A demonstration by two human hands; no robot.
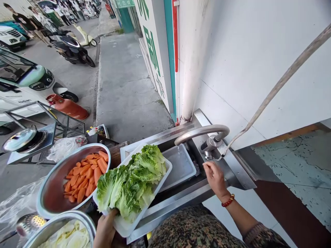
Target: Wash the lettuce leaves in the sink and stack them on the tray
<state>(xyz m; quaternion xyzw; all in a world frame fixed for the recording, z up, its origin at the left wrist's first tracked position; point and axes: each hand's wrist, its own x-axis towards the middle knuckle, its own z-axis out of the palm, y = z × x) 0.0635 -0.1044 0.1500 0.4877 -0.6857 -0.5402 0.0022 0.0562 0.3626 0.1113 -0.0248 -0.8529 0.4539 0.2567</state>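
My left hand grips the near left corner of a white plastic tray, thumb over its rim. Leafy green lettuce is heaped in this tray, which is tilted across the left part of a metal sink. My right hand, fingers curled and holding nothing, hovers over the sink's right side, just below the faucet. A thin trickle of water falls from the spout into a second shallow tray in the sink.
Left of the sink stands a large metal basin of cut carrots. Nearer is another metal bowl with pale cabbage-like leaves. A perforated ladle, a lidded pan and a red gas cylinder are further left.
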